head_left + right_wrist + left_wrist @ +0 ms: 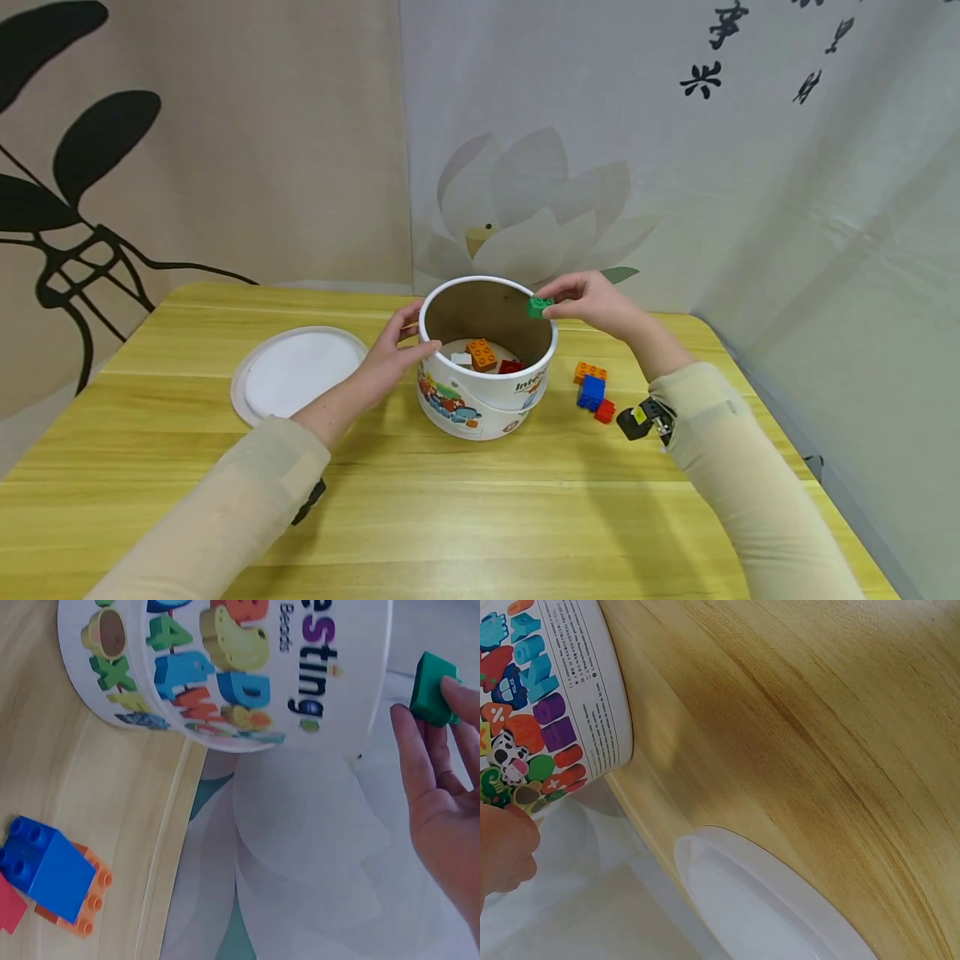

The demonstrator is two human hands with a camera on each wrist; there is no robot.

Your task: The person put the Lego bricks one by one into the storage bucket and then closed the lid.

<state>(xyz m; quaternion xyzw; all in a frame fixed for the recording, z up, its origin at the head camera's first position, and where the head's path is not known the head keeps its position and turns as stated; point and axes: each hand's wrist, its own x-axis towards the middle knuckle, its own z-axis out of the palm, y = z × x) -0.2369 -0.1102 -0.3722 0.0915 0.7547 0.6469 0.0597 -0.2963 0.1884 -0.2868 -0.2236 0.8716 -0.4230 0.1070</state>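
A round white bucket [480,410] with colourful printing stands upright on the table. My left hand [392,348] grips its left rim, thumb on the near side and fingers along the outer wall. Above the right rim, my right hand [588,302] pinches a green building block [539,307] between thumb and fingers; the right wrist view shows this green block [433,688] just beyond the rim. Inside the bucket lie an orange block [482,355], a white block [461,360] and a red block [512,367], partly hidden by the front wall.
Right of the bucket, an orange block [591,372], a blue block [591,392] and a small red block [604,411] sit close together on the wooden table [465,517]. A white round lid [300,371] lies flat at the left. A printed curtain [322,150] hangs behind the table.
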